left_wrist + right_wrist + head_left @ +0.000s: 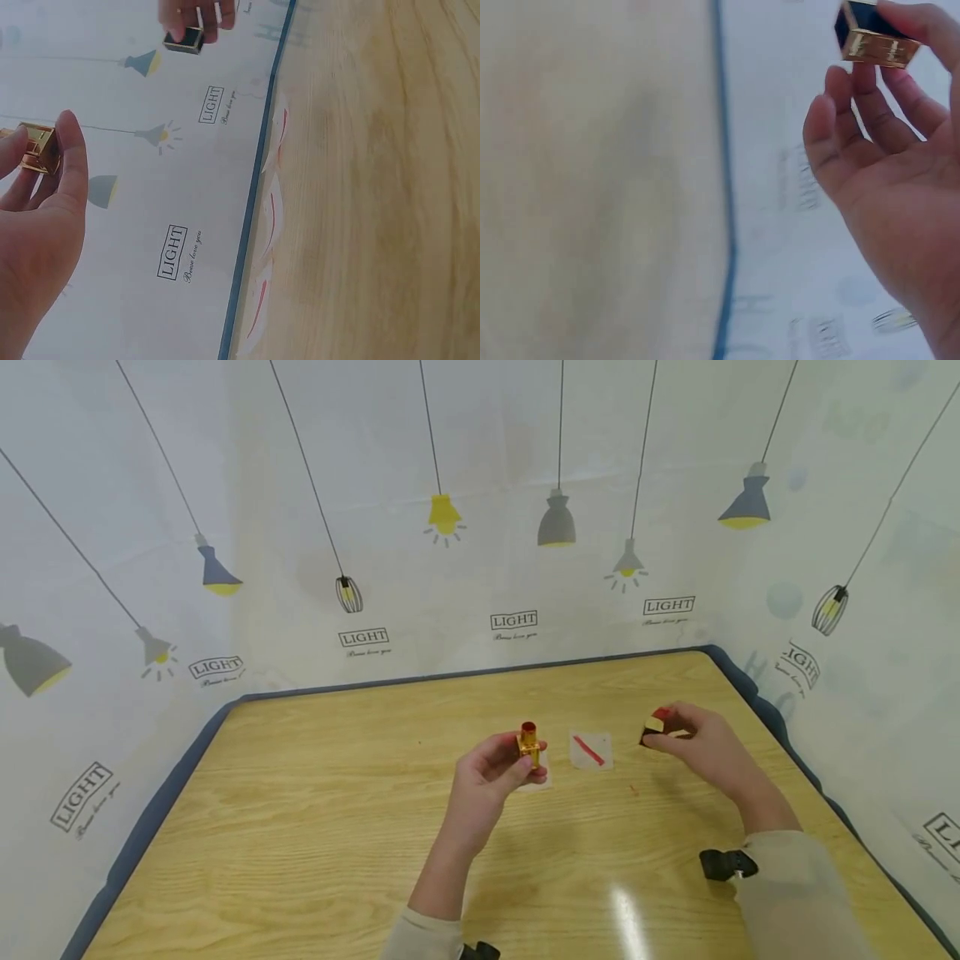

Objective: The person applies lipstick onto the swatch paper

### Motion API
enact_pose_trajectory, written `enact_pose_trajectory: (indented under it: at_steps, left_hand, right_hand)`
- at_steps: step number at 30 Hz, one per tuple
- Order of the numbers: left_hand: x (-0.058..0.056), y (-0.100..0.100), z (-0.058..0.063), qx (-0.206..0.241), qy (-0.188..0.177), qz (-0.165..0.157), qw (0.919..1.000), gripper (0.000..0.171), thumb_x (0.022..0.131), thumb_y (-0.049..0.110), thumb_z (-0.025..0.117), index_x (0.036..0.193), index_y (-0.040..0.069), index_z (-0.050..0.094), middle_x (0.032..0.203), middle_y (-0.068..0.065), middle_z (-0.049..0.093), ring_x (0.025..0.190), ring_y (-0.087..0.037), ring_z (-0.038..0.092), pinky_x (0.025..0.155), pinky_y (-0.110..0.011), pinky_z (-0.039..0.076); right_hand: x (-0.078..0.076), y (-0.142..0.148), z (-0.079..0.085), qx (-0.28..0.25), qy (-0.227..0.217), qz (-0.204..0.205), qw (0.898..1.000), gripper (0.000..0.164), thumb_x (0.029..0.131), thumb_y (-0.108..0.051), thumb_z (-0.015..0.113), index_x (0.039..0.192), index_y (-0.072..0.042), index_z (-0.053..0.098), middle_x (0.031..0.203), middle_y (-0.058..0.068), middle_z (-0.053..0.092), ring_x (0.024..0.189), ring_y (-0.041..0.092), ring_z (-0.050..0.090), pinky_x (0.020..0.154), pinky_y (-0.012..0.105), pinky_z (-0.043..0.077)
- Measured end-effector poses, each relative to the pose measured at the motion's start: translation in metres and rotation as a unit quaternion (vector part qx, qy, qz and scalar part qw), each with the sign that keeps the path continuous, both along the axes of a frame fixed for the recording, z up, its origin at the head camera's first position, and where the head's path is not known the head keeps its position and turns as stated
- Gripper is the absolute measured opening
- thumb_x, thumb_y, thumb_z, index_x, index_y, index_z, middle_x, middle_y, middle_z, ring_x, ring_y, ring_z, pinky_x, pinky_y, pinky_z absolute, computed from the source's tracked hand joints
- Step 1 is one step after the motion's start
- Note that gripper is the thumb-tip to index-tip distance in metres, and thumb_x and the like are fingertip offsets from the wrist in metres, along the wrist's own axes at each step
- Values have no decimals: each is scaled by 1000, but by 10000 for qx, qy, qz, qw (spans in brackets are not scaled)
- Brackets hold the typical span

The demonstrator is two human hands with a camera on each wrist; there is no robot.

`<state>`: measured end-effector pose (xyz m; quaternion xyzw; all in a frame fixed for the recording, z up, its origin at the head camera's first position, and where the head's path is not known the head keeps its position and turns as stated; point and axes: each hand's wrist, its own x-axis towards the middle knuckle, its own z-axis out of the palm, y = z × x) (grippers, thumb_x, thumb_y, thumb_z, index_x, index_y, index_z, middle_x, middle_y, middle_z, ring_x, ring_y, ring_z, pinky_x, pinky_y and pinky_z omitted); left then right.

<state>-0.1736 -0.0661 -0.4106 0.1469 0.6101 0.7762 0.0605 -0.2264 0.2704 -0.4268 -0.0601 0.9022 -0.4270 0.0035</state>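
My left hand [483,781] grips a gold, square-bodied lipstick [529,750] between thumb and fingers, its round tube pointing up. In the left wrist view the gold lipstick body [43,148] sits at the fingertips. Off to the right, my right hand [708,747] pinches a black and gold lipstick cap [654,727], held apart from the lipstick. The right wrist view shows the cap [876,36] between thumb and fingertips. Between the hands lies a white paper piece [591,764] with a red stroke. Another paper piece [536,783] is partly hidden behind my left hand.
A wooden table [315,810] with a blue edge [465,673] stands against a white wall covering [285,610] printed with hanging lamps. Three paper pieces with red strokes show along the table in the left wrist view, one paper [257,319] nearest. Dark straps circle both sleeves.
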Motion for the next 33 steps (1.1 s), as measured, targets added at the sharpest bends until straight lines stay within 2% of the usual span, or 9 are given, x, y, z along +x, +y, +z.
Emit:
enact_pose_trajectory:
  at_steps: [3,7,11,16,22,27,31,33]
  left_hand:
    - [1,1,1,-16,45,-41,10000,35,106,3,62,138,-10,59,122,-13,74,92,-10,75,89,-29,66]
    - [1,1,2,2,59,-66,10000,36,106,5,63,139,-10,59,118,-9,73,93,-11,75,91,-30,65]
    - [0,0,2,31,68,-51,10000,35,106,5,63,138,-9,58,110,-3,69,93,-11,75,93,-32,65]
    - [-1,0,2,-53,140,-89,9998,34,107,6,63,137,-9,58,111,-6,67,93,-12,74,92,-32,65]
    - [1,-2,5,-62,62,-142,9999,36,107,10,63,139,-7,58,110,-6,68,93,-12,75,94,-32,65]
    - [0,-4,6,-86,68,88,9999,36,105,6,65,140,-3,57,116,-10,68,94,-11,74,92,-32,65]
    - [0,-6,9,-91,133,424,9990,36,102,-2,67,137,-2,58,127,-14,64,96,-11,71,86,-26,64]
    - [0,-8,11,-140,190,585,9980,36,100,-4,68,135,-3,59,128,-15,64,97,-12,69,82,-23,62]
  right_hand:
    - [5,-10,22,-369,141,26,9992,42,102,-36,74,131,-7,63,125,12,67,105,9,70,85,19,56]
    - [9,-25,52,-672,445,89,9967,41,102,-30,74,132,-5,62,119,1,67,98,-7,67,84,14,54]
    - [14,-43,78,-958,832,292,9915,32,101,-21,75,126,-3,64,107,-11,67,95,-4,69,83,13,55]
    - [22,-67,101,-1102,1258,540,9844,25,99,-15,77,118,-4,66,102,-11,68,94,0,71,82,14,58]
    - [27,-90,107,-1534,1398,854,9745,22,98,-8,77,116,-1,67,99,-11,71,91,3,73,82,17,60]
    - [30,-103,101,-2213,1222,825,9640,20,98,-3,75,115,-2,64,99,-7,66,88,7,67,80,17,60]
    - [34,-106,95,-2746,770,671,9561,20,100,-4,71,119,-5,64,114,-1,64,105,3,68,90,15,60]
    - [37,-106,90,-3122,579,688,9458,20,101,-2,68,120,-7,65,121,0,63,114,3,69,95,16,59]
